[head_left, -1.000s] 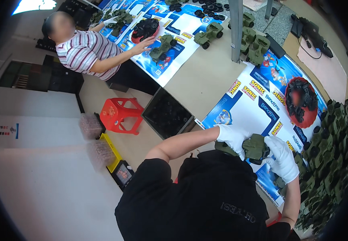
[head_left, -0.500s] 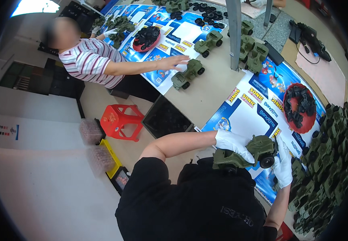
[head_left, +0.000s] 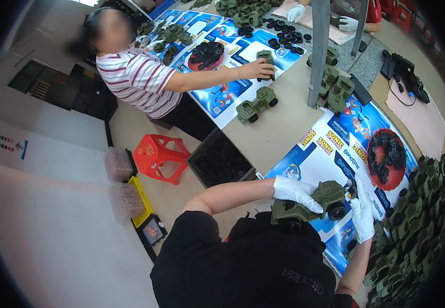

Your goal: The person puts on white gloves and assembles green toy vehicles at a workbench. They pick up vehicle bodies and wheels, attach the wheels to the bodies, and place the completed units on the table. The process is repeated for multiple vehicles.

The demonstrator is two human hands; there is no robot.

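My left hand point(head_left: 295, 192), in a white glove, grips the top of an olive-green toy truck point(head_left: 312, 203) held just above the table edge. My right hand point(head_left: 362, 213), also gloved, is at the truck's front end beside a black wheel point(head_left: 338, 211) and seems to pinch a small black part there. The truck lies level between both hands, over a blue and white printed sheet point(head_left: 321, 154).
A red bowl of black wheels point(head_left: 388, 159) sits to the right. A heap of green truck bodies point(head_left: 414, 226) fills the right edge. Across the table a person in a striped shirt point(head_left: 140, 82) reaches for green trucks point(head_left: 255, 105). A grey post point(head_left: 319, 51), red stool point(head_left: 158, 156), black crate point(head_left: 220, 160).
My hands have lifted and turned the truck so it lies level, and a wheel now shows at its front. The person opposite has set one truck down and reaches farther right.
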